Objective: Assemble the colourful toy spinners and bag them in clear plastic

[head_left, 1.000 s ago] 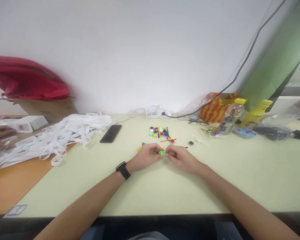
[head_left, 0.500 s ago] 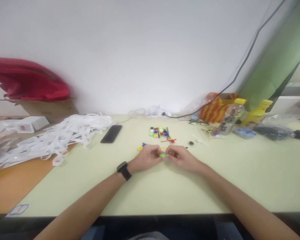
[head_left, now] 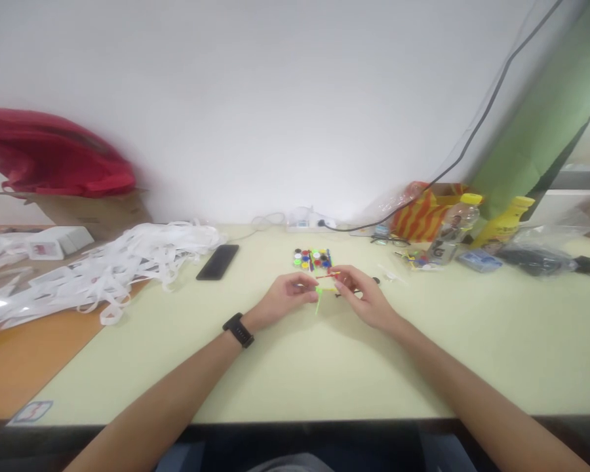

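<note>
My left hand (head_left: 288, 295) pinches a small bright green plastic piece (head_left: 318, 299), whose thin stem points down toward the table. On the right, my right hand (head_left: 364, 298) has its thumb and forefinger apart, close to a red plastic stick (head_left: 326, 275); I cannot tell whether they touch it. A yellow stick (head_left: 330, 290) lies between the two hands, partly covered. Just beyond them sits a cluster of small round discs (head_left: 305, 258) in several colours, with coloured sticks (head_left: 319, 258) among them. A black disc (head_left: 376, 280) shows behind the right hand.
A black phone (head_left: 217, 262) lies left of the discs, beside heaped white straps (head_left: 142, 262). Toward the right are small coloured parts (head_left: 419, 260), a clear bottle (head_left: 455, 229) and a yellow bottle (head_left: 505, 226). A power strip (head_left: 305, 223) sits against the wall.
My hands have moved apart. The green piece stays with my left hand and its stem now hangs down, while my right hand has shifted up and right toward the red stick.
</note>
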A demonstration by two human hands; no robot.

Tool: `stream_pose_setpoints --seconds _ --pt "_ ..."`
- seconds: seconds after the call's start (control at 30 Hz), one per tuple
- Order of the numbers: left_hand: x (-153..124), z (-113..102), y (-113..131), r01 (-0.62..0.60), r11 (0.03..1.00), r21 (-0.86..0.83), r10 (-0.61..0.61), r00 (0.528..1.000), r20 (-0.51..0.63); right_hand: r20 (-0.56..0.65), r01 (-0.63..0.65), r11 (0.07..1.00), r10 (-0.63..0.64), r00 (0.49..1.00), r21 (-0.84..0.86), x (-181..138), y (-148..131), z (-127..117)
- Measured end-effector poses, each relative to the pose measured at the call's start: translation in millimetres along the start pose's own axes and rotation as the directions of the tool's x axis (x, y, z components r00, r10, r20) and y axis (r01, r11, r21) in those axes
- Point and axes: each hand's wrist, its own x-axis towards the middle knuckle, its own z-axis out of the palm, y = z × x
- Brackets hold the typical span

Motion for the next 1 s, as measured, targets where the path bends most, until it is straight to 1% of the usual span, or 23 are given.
stream_pose_setpoints --seconds 0.13,0.23,0.33,0.37,0.43,0.5,0.57,0.6,0.67,0.73,0.8,0.9,1.0 --pt "1.2 -1.6 -2.9 0.018 1.000 -0.014 -0.019 0.999 -0.044 0.027 -0.029 0.997 0.027 0.999 0.072 -2.4 -1.4 2.3" --pt "1.8 -2.5 -3.4 0.026 0.999 -0.044 -0.029 0.998 -0.053 0.031 -0.025 0.992 0.022 0.999 0.121 -4.5 1.5 6.5" --pt "2.0 -3.1 -3.3 0.021 0.997 -0.074 -0.024 0.999 -0.049 0.049 -0.024 0.993 0.018 0.999 0.114 -5.0 3.9 6.7" --pt "2.0 -3.3 -3.3 0.018 0.997 -0.079 -0.022 0.999 -0.048 0.067 -0.033 0.994 0.026 0.997 0.107 -4.7 4.0 5.7" --pt "1.8 -3.6 -3.4 0.016 0.997 -0.081 -0.019 0.999 -0.044 0.141 -0.073 0.991 0.057 0.988 0.108 -3.6 3.4 2.9" --pt "1.5 -3.6 -3.5 0.016 0.997 -0.070 -0.019 0.999 -0.047 0.202 -0.123 0.981 0.091 0.975 0.153 -2.0 2.3 0.1" --pt "1.4 -3.0 -3.8 0.021 0.998 -0.056 -0.024 0.998 -0.060 0.198 -0.142 0.969 0.102 0.975 0.203 -0.1 1.6 -1.8" --pt "1.3 -2.4 -4.0 0.024 0.998 -0.052 -0.027 0.997 -0.066 0.167 -0.128 0.969 0.093 0.981 0.209 0.8 1.7 -2.5" --pt "1.2 -1.0 -4.3 0.028 0.998 -0.052 -0.031 0.997 -0.066 0.110 -0.083 0.983 0.065 0.992 0.167 2.3 2.9 -2.9" --pt "1.1 0.5 -4.8 0.031 0.998 -0.060 -0.034 0.998 -0.047 0.096 -0.066 0.993 0.057 0.994 0.101 2.8 5.3 -2.0" --pt "0.8 1.6 -5.1 0.032 0.998 -0.061 -0.034 0.999 -0.036 0.119 -0.084 0.994 0.075 0.990 0.073 2.2 7.7 0.1" --pt "0.3 2.4 -4.6 0.034 0.999 -0.028 -0.035 0.998 -0.043 0.167 -0.106 0.992 0.092 0.982 0.074 0.3 9.2 3.9" --pt "0.0 3.0 -2.9 0.029 1.000 0.003 -0.029 0.999 -0.041 0.185 -0.115 0.991 0.100 0.978 0.069 -1.0 7.9 5.8"
